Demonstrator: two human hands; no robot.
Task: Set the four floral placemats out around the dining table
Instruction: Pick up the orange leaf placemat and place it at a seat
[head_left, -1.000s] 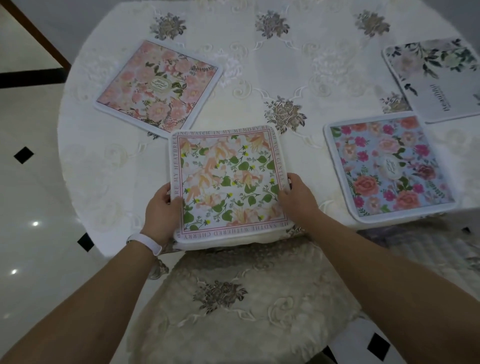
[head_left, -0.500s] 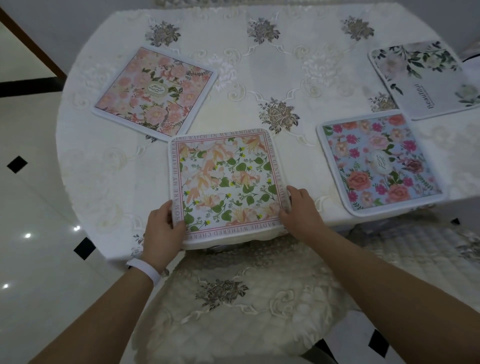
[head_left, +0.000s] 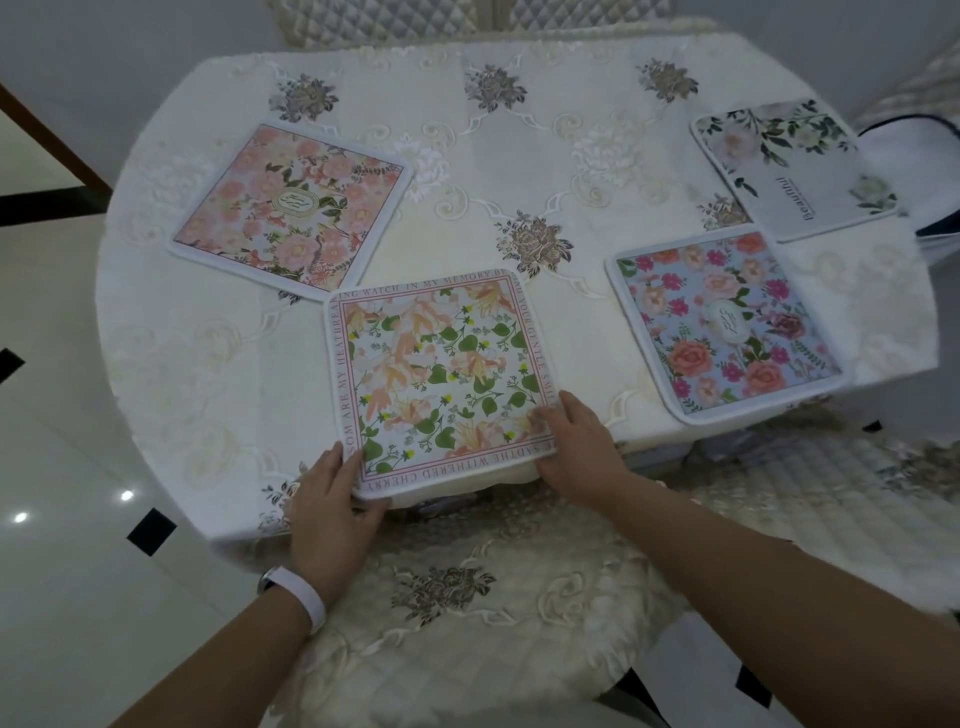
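Left fingers: curled round the near-left corner of the lily placemat (head_left: 439, 382), thumb on its top border, the rest tucked beneath its edge.
Right fingers: thumb pressed flat on the mat's near-right corner, the others out of sight below; it grips that corner.
Left hand (head_left: 332, 506): at the table's near edge, a white wristband (head_left: 304, 592) on the wrist.
Right hand (head_left: 582, 449): just right of the mat, forearm running back toward the camera.
Lily placemat: on the tablecloth (head_left: 519, 156), its near edge overhanging the table rim.
Pink placemat (head_left: 291, 210): far left, its near corner almost touching the lily mat.
Blue placemat (head_left: 727, 319): right side, near the table edge, apart from the lily mat.
White placemat (head_left: 795, 166): far right, just behind the blue one.
Chair cushion (head_left: 467, 613): below the table edge, between the forearms.
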